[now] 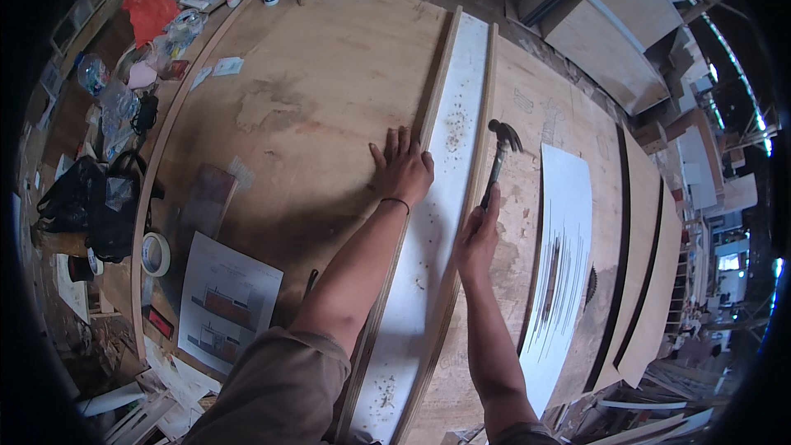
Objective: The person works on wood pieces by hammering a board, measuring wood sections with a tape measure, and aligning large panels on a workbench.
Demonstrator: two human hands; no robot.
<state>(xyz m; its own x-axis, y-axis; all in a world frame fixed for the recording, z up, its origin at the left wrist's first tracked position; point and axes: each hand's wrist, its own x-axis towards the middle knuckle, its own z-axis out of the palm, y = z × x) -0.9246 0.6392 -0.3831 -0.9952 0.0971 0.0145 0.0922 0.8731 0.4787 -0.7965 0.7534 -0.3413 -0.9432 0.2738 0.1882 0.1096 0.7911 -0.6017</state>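
Hammer (496,171) in the right hand (479,235), fingers wrapped around the handle, head pointing away from the person and over the table (329,49), just right of the panel. Whether the head touches the surface, I cannot tell. The left hand (408,175) lies palm down with its fingers spread, resting at the left strip (441,74); anything small beneath it would be hidden.

The panel (445,198) is long and white, running away from the person between that strip and the right strip (488,74), with clusters of brownish specks along its face. A white sheet (568,239) lies further right; a printed drawing (227,305) and a tape roll (167,257) sit well to the left.

The step in hand looks like seating or fixing the strips along the panel, the left hand steadying while the hammer is ready. No nail can be made out. A next move would call for a firm hold on the strip, fingers clear of the strike, and short, controlled taps.
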